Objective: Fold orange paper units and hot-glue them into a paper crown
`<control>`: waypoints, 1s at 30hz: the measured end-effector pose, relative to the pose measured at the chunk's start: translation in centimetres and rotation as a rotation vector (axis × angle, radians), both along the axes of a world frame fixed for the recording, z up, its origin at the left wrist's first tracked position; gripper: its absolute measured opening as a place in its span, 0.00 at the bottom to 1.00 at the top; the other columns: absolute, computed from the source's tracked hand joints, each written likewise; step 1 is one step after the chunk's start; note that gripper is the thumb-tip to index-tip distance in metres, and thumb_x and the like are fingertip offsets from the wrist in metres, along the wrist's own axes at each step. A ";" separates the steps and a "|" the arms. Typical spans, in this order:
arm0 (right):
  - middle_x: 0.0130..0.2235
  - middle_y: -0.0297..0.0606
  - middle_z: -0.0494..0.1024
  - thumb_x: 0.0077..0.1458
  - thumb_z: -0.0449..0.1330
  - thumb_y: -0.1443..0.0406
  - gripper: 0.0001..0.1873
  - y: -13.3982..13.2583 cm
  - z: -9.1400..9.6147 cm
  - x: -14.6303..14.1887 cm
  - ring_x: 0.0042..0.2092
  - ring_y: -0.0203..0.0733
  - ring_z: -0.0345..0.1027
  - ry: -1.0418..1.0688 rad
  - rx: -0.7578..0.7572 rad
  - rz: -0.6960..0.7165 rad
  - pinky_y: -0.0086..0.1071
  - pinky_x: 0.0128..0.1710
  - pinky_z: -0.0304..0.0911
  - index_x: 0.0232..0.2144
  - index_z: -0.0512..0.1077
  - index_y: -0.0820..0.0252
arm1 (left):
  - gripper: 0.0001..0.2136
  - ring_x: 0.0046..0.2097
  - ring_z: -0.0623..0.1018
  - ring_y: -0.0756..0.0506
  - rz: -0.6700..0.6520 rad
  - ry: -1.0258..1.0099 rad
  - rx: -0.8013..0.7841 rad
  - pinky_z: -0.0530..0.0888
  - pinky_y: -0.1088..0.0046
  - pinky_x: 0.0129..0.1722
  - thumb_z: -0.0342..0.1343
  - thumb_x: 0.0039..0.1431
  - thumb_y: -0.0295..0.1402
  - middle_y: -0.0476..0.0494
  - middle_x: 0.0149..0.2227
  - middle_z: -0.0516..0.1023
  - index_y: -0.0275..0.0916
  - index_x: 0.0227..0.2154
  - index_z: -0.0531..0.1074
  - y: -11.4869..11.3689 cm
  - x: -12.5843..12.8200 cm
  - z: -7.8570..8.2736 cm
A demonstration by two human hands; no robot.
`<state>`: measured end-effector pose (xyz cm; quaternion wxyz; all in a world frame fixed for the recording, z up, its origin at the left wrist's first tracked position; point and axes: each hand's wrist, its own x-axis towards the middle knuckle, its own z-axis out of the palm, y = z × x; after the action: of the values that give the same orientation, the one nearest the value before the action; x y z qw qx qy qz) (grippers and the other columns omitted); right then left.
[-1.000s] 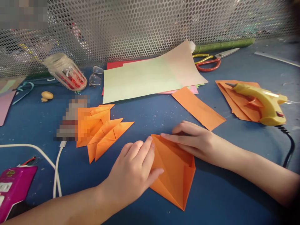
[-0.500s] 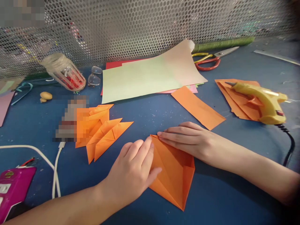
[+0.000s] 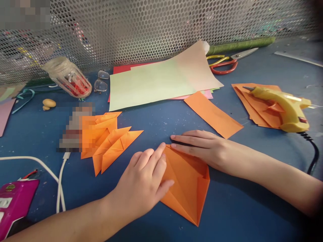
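Note:
A sheet of orange paper (image 3: 185, 181) with creases and folded edges lies on the blue table, one corner toward me. My left hand (image 3: 148, 178) rests on its left side, index finger stretched to the top corner and thumb held apart; the hand hides part of the left edge. Along the upper right edge lies my right hand (image 3: 207, 148), fingers straight and flat, with the index and middle fingers spread. To the left are several folded orange paper pieces (image 3: 114, 144), set close together.
Further back lie a pale green sheet (image 3: 161, 80), scissors (image 3: 227, 64), an orange strip (image 3: 213, 114) and a jar (image 3: 68, 79). A yellow glue gun (image 3: 282, 104) rests on orange papers at right. Glasses (image 3: 101, 80), a white cable (image 3: 60, 185) and a magenta device (image 3: 19, 201) are at left.
My right hand's fingers have spread apart and shifted slightly along the upper edge. My left index finger has straightened toward the top corner. The paper stays in place.

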<state>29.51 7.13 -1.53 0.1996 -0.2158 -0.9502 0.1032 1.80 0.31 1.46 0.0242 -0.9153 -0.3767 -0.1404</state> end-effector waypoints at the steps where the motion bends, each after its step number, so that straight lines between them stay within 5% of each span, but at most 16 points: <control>1: 0.69 0.39 0.72 0.71 0.44 0.76 0.37 -0.1 0.0 0.0 0.67 0.42 0.67 -0.011 0.014 0.005 0.42 0.62 0.71 0.77 0.50 0.50 | 0.16 0.49 0.79 0.36 0.000 0.007 0.001 0.79 0.60 0.44 0.48 0.76 0.34 0.24 0.59 0.80 0.27 0.49 0.77 0.0 0.1 0.0; 8: 0.71 0.41 0.68 0.72 0.45 0.73 0.32 -1.0 0.3 -0.1 0.71 0.46 0.62 -0.164 0.090 -0.087 0.45 0.62 0.69 0.74 0.58 0.54 | 0.18 0.46 0.78 0.38 0.009 0.031 0.023 0.77 0.62 0.44 0.45 0.77 0.34 0.27 0.57 0.82 0.27 0.50 0.78 0.1 0.4 0.3; 14: 0.70 0.39 0.69 0.73 0.43 0.72 0.34 -0.2 0.0 0.2 0.74 0.42 0.56 -0.138 0.154 0.010 0.45 0.64 0.67 0.77 0.47 0.56 | 0.22 0.44 0.75 0.39 0.014 0.034 -0.015 0.74 0.60 0.44 0.48 0.77 0.35 0.29 0.61 0.80 0.22 0.61 0.72 -0.2 0.2 0.1; 22: 0.70 0.37 0.70 0.74 0.42 0.71 0.34 0.2 0.0 0.2 0.76 0.40 0.49 -0.133 0.212 0.042 0.46 0.69 0.61 0.78 0.43 0.58 | 0.28 0.47 0.68 0.37 0.128 0.016 -0.112 0.65 0.56 0.53 0.49 0.76 0.45 0.43 0.68 0.73 0.31 0.70 0.65 -0.9 -0.1 -1.4; 30: 0.71 0.41 0.69 0.74 0.46 0.72 0.33 0.2 0.1 0.8 0.76 0.38 0.51 -0.113 0.258 0.028 0.43 0.78 0.43 0.77 0.46 0.64 | 0.28 0.49 0.66 0.36 0.119 -0.001 -0.114 0.60 0.55 0.55 0.37 0.80 0.45 0.43 0.69 0.72 0.31 0.70 0.64 -0.7 -0.2 -1.6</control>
<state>30.35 7.31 -1.43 0.1703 -0.1805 -0.9683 -0.0292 1.61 -0.40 -0.14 -0.0199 -0.8910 -0.4381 -0.1174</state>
